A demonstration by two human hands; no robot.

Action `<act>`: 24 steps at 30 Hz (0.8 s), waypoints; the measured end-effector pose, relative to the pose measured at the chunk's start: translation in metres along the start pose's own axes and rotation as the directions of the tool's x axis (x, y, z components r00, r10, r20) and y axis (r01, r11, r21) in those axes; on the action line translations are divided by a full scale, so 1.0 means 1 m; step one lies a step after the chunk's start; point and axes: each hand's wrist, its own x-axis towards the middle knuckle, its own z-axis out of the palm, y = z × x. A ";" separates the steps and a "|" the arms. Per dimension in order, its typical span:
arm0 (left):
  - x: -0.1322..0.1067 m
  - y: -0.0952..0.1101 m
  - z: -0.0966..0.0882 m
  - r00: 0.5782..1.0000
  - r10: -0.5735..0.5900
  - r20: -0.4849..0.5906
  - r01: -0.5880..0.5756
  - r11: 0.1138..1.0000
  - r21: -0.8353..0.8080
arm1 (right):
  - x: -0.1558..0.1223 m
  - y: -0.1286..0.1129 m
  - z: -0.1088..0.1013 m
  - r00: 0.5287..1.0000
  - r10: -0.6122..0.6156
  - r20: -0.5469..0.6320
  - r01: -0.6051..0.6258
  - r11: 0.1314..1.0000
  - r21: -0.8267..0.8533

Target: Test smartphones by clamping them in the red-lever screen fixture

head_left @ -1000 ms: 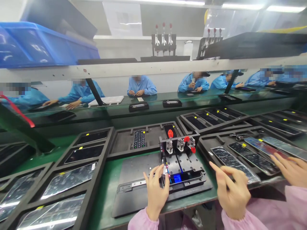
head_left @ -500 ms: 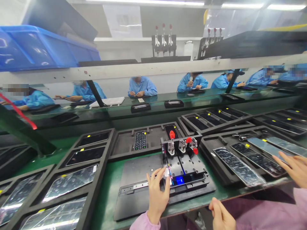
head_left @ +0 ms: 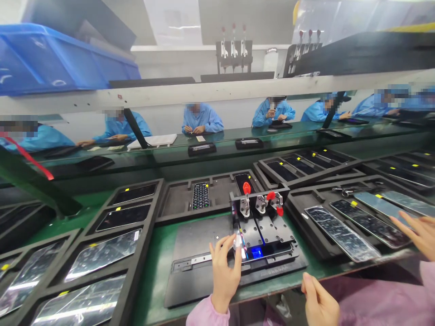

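My left hand (head_left: pixel 225 269) is at the left end of a black clamping fixture (head_left: pixel 285 267). Its thumb and forefinger close on the edge of a lit phone screen (head_left: pixel 257 252), beside a bright, coloured strip; the exact contact is partly hidden. Part of the screen lies under the fixture's metal plates (head_left: pixel 251 234), below red-tipped toggle clamps (head_left: pixel 261 203). To the left of the screen extends the fixture's flat base (head_left: pixel 190 280). My right hand (head_left: pixel 319 301) hovers by the table's front edge with curled fingers; whatever they may hold is hidden.
Foam trays with phone screens stand left (head_left: pixel 137 253) and right (head_left: pixel 306 240). Behind the fixture, another tray (head_left: pixel 176 199) holds a black-and-white gridded piece (head_left: pixel 200 196). A co-worker's hand (head_left: pixel 419 233) reaches over the right tray. People in blue work across the bench.
The view has shifted slightly, so the bench appears a little displaced. My left hand stays at the screen, and my right hand keeps its curled pose. The co-worker's hand remains over the right tray.
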 end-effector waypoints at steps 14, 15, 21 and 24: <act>0.002 0.002 -0.002 1.000 -0.014 0.001 0.014 1.000 -0.027 | 0.018 0.000 -0.004 0.989 -0.139 -0.041 0.137 0.989 -0.051; 0.002 0.003 -0.002 1.000 -0.018 0.001 0.018 0.999 -0.031 | 0.018 -0.001 -0.004 0.988 -0.145 -0.044 0.143 0.988 -0.059; 0.003 0.004 -0.003 1.000 -0.031 -0.001 0.031 0.998 -0.048 | 0.016 -0.007 -0.003 0.982 -0.168 -0.091 0.156 0.980 -0.123; 0.003 0.005 -0.004 1.000 -0.031 0.000 0.031 0.998 -0.050 | 0.016 -0.008 -0.002 0.961 -0.233 -0.147 0.202 0.959 -0.198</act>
